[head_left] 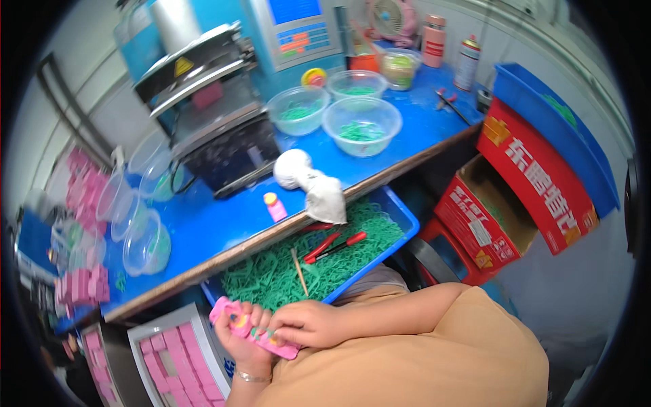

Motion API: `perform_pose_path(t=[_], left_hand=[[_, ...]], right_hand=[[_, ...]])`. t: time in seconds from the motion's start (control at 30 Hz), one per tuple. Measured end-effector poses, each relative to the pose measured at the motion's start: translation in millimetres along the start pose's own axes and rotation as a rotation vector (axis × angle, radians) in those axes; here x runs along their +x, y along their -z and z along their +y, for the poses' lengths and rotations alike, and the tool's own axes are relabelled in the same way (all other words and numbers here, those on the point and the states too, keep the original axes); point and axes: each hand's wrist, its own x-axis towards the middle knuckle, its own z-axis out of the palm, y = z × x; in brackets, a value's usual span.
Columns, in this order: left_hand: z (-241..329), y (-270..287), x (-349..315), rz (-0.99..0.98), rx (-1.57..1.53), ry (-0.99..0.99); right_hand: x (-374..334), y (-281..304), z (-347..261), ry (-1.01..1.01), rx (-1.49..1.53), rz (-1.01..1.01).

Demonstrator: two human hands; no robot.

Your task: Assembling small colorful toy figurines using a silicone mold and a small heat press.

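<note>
My left hand [239, 342] grips a flat pink plastic piece [230, 319] with yellow and green parts on it, held low near my lap. My right hand [306, 324] rests on the same piece's right end, fingers curled over it. Just above both hands a blue tray [399, 209] full of green plastic scraps sits under the bench edge, with red-handled pliers [333, 245] and a thin wooden stick [299, 271] lying on the scraps.
A blue bench [217, 224] carries a grey machine [217, 115], clear bowls of green parts [361, 125], a white cloth glove [313, 184] and a small pink piece [274, 206]. A grey tray of pink pieces [178, 359] lies lower left. Red cardboard boxes [502, 210] stand right.
</note>
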Motion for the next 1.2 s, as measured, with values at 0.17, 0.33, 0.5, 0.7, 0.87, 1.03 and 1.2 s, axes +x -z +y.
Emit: perform_pose_path(t=[0.17,0.33,0.5,0.7,0.87,1.03,1.2], left_hand=[[-9,3,4,-0.061,-0.097,0.293],[-13,11,-9,0.004,-0.182,0.325],[0,17,-20,0.004,-0.147,0.291],[14,45,-25,-0.067,-0.203,0.266],[18,49,-15,-0.168,-0.161,0.285],[19,24,-10,-0.256,-0.055,0.289],[20,15,-7,-0.07,-0.034,0.267]], right_hand=[[34,23,-14,0.133,-0.165,0.397],[138,22,-28,0.462,-0.267,0.458],[208,20,-43,0.233,-0.542,0.419],[139,63,-36,0.378,-1.101,0.478],[75,118,-24,-0.094,-1.563,0.632],[54,149,-12,-0.237,-1.122,0.695],[47,77,-35,0.366,-0.66,0.746]])
